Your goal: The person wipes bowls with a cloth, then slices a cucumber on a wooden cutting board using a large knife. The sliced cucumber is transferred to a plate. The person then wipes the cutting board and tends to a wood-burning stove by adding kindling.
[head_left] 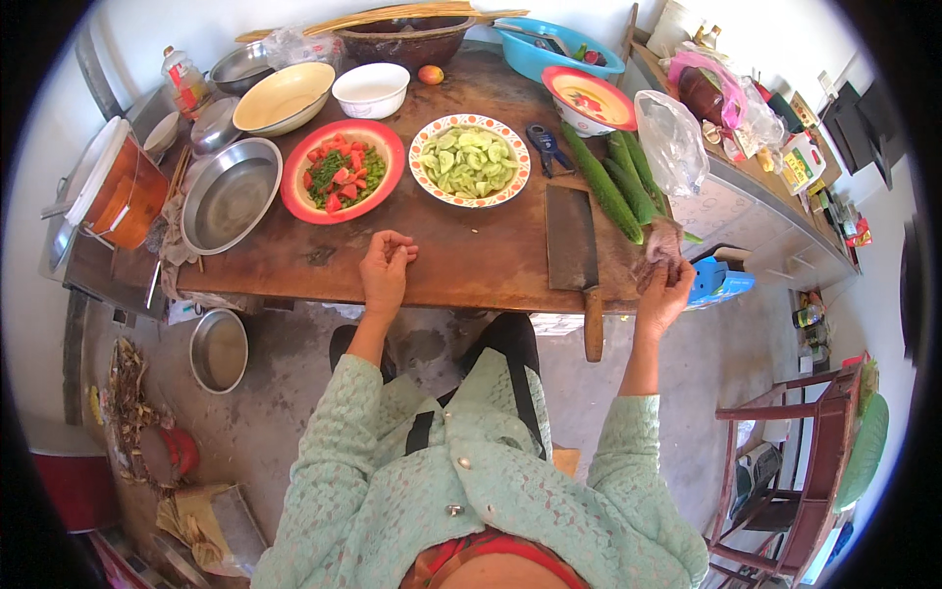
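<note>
At the right end of the wooden table my right hand [663, 296] grips a brownish cloth [665, 238]. My left hand [386, 273] is over the table's front edge, fingers loosely curled and partly apart, holding nothing. A cleaver [571, 240] lies left of the cloth, its wooden handle sticking out past the edge. Behind it are several whole cucumbers [605, 187] and a dark blue peeler-like tool [548, 149]. Sliced cucumber [469, 163] fills a patterned plate [424, 184] in the middle. Chopped tomatoes and green pieces [341, 179] sit in a red-rimmed dish [294, 201].
Metal basin [232, 196], yellow bowl [285, 98] and white bowl [371, 90] stand at the left and back. A blue basin [535, 59] and a red-rimmed bowl [589, 96] are at back right, near a clear plastic bag [671, 142]. An orange bucket [132, 201] is far left.
</note>
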### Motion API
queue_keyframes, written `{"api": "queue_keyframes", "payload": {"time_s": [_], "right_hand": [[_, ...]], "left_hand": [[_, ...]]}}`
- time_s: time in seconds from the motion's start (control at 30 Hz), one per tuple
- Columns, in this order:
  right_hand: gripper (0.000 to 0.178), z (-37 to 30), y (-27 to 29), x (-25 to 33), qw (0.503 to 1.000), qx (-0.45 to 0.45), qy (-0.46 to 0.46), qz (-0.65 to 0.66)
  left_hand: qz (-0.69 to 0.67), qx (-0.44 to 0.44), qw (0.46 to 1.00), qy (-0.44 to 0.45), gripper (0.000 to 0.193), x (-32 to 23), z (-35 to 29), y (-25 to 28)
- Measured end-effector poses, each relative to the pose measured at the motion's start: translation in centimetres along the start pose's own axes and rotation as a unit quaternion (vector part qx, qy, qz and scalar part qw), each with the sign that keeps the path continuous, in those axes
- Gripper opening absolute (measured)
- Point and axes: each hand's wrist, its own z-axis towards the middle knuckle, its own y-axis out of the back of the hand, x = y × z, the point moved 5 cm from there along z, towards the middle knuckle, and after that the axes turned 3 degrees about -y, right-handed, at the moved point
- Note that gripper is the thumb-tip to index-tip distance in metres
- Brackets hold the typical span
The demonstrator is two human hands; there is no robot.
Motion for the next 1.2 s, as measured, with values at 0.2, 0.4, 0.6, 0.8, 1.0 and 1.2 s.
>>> {"api": "queue_keyframes", "payload": {"time_s": [0.2,0.4,0.6,0.8,1.0,1.2], "right_hand": [[0.022,-4.0,-4.3,8.5,0.977,0.097,-0.032,0.189],[0.049,-11.9,-14.8,6.7,0.91,0.349,0.145,-0.171],[0.059,-14.2,-18.5,5.3,0.901,0.356,0.169,-0.184],[0.041,-14.4,-20.3,6.7,0.887,0.408,0.189,-0.1],[0.034,-15.7,-23.5,8.8,0.875,0.426,0.226,-0.04],[0.031,-17.4,-27.2,9.6,0.875,0.421,0.238,-0.011]], "left_hand": [[-0.014,-0.004,1.0,-0.002,0.012,0.4,0.1,0.4],[-0.024,-0.003,1.0,0.002,0.013,0.3,0.1,0.0],[-0.047,-0.009,0.999,-0.008,0.014,-0.1,-0.1,0.1],[-0.057,-0.001,0.998,0.001,0.014,-0.1,-0.6,0.2],[-0.045,-0.043,0.997,-0.033,0.013,-2.2,-4.6,1.7],[-0.01,-0.056,0.997,-0.053,0.012,-4.0,-8.6,5.6]]}}
